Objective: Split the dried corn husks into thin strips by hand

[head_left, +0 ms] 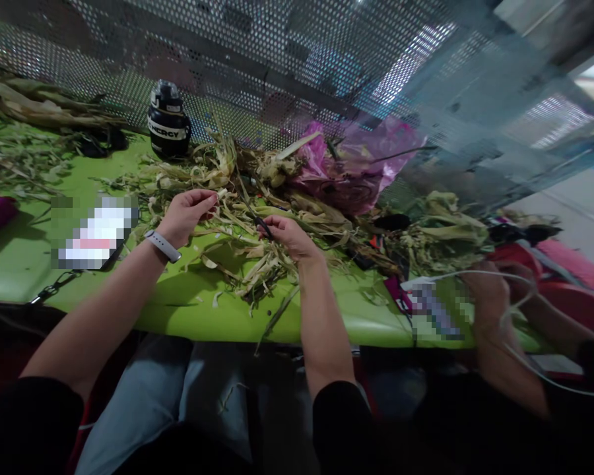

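Note:
My left hand point(187, 212), with a pale band on its wrist, pinches a small whitish piece of husk point(222, 194) between thumb and fingertips. A short way to the right, my right hand point(291, 236) is closed around the dark handles of a pair of scissors point(263, 227). Their blades point up and left, partly lost among the scraps. Beneath and behind both hands lies a loose heap of dry corn husks point(272, 264), cut and torn into strips. The heap spreads over the green tabletop point(178, 290).
A black bottle point(168, 125) stands behind my left hand against a perforated metal screen point(218, 59). Right of it is a pink plastic bag point(356, 165). A phone point(96, 234) lies at left. At right, another person's hands point(490, 290) are beside a second phone point(438, 313) and white cable.

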`<state>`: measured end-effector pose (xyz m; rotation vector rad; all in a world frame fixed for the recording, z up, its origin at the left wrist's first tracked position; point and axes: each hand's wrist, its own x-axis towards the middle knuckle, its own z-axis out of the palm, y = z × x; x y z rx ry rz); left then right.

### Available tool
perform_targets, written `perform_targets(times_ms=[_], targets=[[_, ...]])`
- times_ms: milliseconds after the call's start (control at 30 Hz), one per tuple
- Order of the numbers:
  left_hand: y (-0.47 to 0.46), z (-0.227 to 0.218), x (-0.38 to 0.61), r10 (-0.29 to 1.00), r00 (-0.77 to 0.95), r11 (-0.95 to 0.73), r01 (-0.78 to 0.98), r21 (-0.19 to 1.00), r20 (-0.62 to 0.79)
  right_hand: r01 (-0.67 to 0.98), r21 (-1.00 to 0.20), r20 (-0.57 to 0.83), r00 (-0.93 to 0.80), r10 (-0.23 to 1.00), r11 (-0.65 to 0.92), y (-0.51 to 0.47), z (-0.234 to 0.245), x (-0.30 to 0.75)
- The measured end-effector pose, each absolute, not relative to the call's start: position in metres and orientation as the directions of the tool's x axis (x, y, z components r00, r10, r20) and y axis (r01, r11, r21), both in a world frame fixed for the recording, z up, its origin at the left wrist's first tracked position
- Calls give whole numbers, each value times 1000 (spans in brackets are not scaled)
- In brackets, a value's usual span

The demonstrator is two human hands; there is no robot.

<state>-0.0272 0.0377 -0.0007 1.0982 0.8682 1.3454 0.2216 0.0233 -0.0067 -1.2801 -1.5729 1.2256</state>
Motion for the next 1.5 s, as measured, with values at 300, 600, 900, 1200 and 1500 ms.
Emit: perform_targets(times_ms=[300, 600, 900, 1200, 1500], targets=[[39, -5, -25, 975, 46, -204, -203, 958, 217, 287, -957, -69, -350, 934, 37, 10, 2, 200], [39, -7, -26, 963, 119, -230, -100, 968, 241, 280, -959, -50, -339, 939, 50, 7, 2, 194], [36, -3, -27, 955, 129, -260, -66, 963, 267, 293, -952, -5, -299, 954, 87, 10, 1, 194], [35, -3, -26, 965, 106, -230, -102, 968, 241, 303, -948, 12, -285, 958, 102, 10, -2, 193], [34, -2, -25, 972, 106, -192, -148, 970, 209, 278, -955, 34, -248, 968, 105, 12, -5, 191]])
